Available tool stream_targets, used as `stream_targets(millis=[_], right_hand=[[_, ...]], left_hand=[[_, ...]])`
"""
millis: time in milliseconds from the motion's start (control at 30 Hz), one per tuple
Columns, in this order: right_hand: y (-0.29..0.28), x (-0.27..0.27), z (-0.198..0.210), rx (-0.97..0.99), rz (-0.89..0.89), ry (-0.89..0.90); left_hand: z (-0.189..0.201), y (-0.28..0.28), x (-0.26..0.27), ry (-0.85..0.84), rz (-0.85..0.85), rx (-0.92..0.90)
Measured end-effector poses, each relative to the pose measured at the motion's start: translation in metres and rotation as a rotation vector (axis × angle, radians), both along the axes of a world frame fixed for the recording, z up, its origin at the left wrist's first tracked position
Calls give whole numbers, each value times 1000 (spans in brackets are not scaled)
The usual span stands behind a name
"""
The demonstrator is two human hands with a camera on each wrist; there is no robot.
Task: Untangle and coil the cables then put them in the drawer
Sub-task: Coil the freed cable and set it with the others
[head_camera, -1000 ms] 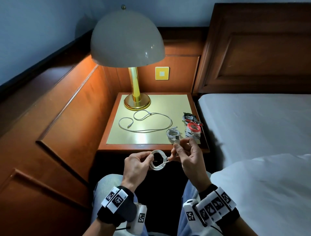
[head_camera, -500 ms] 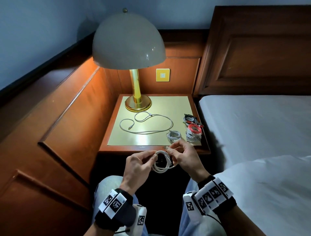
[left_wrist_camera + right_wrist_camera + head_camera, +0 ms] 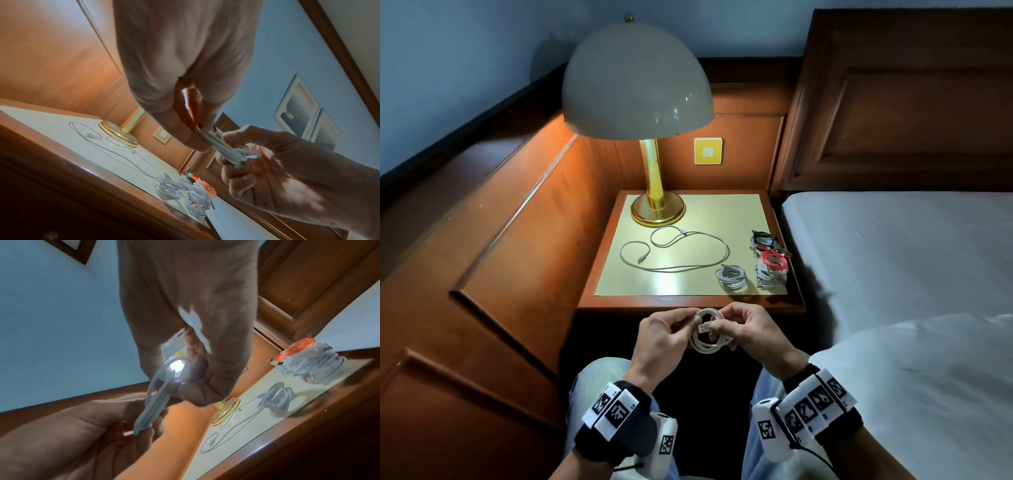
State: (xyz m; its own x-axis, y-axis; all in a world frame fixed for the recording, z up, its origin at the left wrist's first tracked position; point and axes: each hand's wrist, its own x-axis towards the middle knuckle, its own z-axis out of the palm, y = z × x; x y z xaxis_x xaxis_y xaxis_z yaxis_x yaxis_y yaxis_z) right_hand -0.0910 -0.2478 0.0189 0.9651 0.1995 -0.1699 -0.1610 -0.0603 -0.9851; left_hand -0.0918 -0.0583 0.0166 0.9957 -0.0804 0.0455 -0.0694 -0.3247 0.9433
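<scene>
Nearest the person, above the lap and just short of the front edge of the nightstand surface (image 3: 690, 301), both hands hold one coiled white cable (image 3: 709, 337). The left hand (image 3: 666, 337) pinches the coil at its 9 o'clock side between thumb and curled fingers; the right hand (image 3: 751, 334) grasps it at the 3 o'clock side, fingers curled round the strands. From the head view the coil is a flat ring of several turns with its opening facing up toward the camera. Its USB plug (image 3: 703, 328) lies across the middle, metal end pointing toward 9 o'clock. In the wrist views the coil (image 3: 226, 149) reads as a long narrow bundle stretched between the two grips (image 3: 156, 400).

Half a second ago the loops hung looser and lower between the hands; now they are gathered tighter, the hands are closer together, and the plug is laid across the ring.

Further out on the surface, at about 1 o'clock from the hands, sits a small coiled grey-white cable (image 3: 731, 278). Just beside it toward 3 o'clock is a pile of coiled cables (image 3: 770, 270), white ones with a red one on top, and a darker bundle behind. Toward 11 o'clock an uncoiled white cable (image 3: 678, 255) sprawls in wide loops, its long axis running 9 to 3 o'clock. Beyond it stands the brass lamp (image 3: 657, 209). The bed (image 3: 893, 257) lies at 3 o'clock.
</scene>
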Motion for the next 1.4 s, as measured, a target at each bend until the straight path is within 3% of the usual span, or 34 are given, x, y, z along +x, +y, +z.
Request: stream_targets(millis=[200, 400, 600, 1033, 1200, 1400], right_hand=[[0, -1, -8, 306, 26, 109], [2, -5, -5, -80, -56, -188], [3, -5, -10, -286, -103, -553], [9, 1, -4, 72, -93, -225], [6, 4, -16, 18, -106, -117], [-8, 0, -9, 49, -30, -58]], left_hand=[[-1, -1, -2, 62, -80, -35], [2, -1, -2, 44, -60, -20], [5, -2, -1, -9, -51, 64], [3, -8, -8, -119, -108, 164], [-3, -8, -5, -36, -160, 148], [-12, -7, -1, 54, -99, -10]])
